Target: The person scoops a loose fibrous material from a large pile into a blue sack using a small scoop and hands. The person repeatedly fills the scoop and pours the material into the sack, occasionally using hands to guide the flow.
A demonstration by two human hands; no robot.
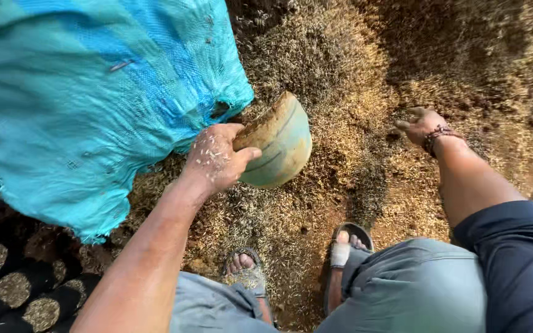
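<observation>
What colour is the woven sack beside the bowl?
Turquoise-blue; the sack shows in the head view, beside the bowl the left hand grips.

Left arm reaching forward, left hand [217, 161] curled in a grip, husk flecks on its back, right arm extended, right hand [421, 125] lowered, fingers apparently loosely spread (wrist wearing a beaded band)
</observation>
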